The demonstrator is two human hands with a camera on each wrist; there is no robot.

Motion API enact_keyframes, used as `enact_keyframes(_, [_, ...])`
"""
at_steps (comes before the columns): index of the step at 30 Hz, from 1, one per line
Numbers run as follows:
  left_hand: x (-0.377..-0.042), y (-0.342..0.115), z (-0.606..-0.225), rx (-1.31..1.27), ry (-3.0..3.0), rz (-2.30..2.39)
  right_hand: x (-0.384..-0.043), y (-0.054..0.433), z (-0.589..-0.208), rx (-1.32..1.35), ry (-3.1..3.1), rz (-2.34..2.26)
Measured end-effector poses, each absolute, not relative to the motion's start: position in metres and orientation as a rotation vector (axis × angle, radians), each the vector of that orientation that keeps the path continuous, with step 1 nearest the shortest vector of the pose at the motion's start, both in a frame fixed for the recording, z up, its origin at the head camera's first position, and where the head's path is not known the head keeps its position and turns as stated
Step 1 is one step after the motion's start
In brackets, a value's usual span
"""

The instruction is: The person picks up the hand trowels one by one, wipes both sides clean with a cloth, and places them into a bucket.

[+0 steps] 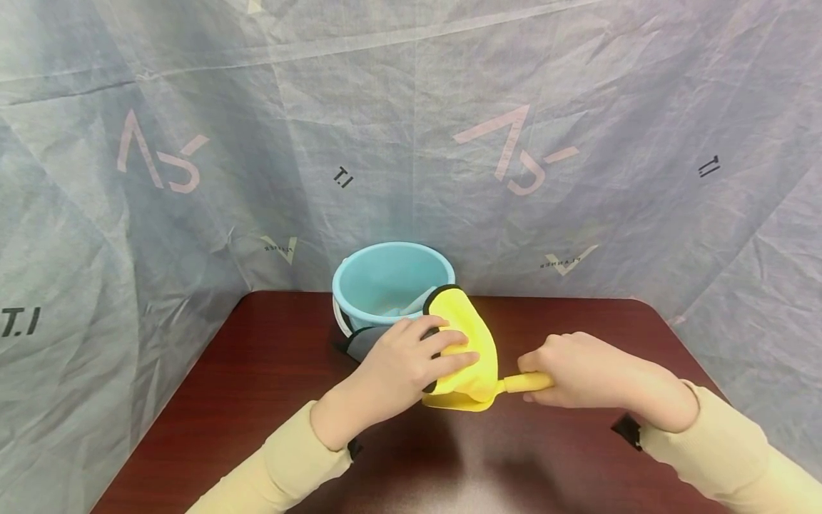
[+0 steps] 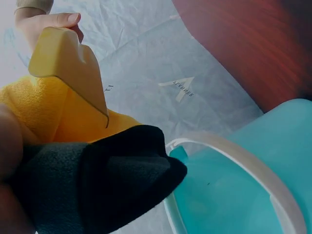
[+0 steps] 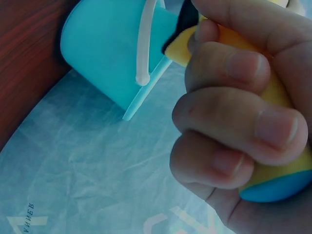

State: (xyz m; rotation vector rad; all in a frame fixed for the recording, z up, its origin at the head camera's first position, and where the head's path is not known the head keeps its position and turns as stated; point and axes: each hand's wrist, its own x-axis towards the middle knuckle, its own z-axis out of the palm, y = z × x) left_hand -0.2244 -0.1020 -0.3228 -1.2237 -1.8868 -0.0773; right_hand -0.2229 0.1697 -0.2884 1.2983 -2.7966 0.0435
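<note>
My right hand [image 1: 581, 371] grips the handle of a small yellow shovel [image 1: 528, 383], fingers wrapped round it; a blue end cap shows in the right wrist view. My left hand [image 1: 407, 357] holds a yellow and grey cloth [image 1: 472, 328] with black edging against the shovel's blade. The cloth covers most of the blade from above, leaving its near edge in sight. From the left wrist side, the blade [image 2: 73, 58] shows over the yellow face of the cloth, and the cloth's dark grey face [image 2: 53, 180] hangs beside my fingers.
Behind my left hand a light blue bucket [image 1: 385, 268] stands on the dark red table [image 1: 257, 385]. Its white handle [image 3: 145, 44] hangs down the side. Something pale lies inside the bucket. A grey printed sheet [image 1: 411, 128] hangs behind and around the table.
</note>
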Motion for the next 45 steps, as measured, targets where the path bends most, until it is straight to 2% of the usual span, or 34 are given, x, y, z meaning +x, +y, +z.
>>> enact_keyframes(21, [-0.209, -0.099, -0.330, -1.242, -1.892, 0.115, -0.218, 0.173, -0.284, 1.307, -2.685, -0.043])
enact_keyframes(45, [-0.201, -0.107, -0.336, -1.266, -1.941, 0.080, -0.218, 0.182, -0.283, 1.350, -2.662, -0.058])
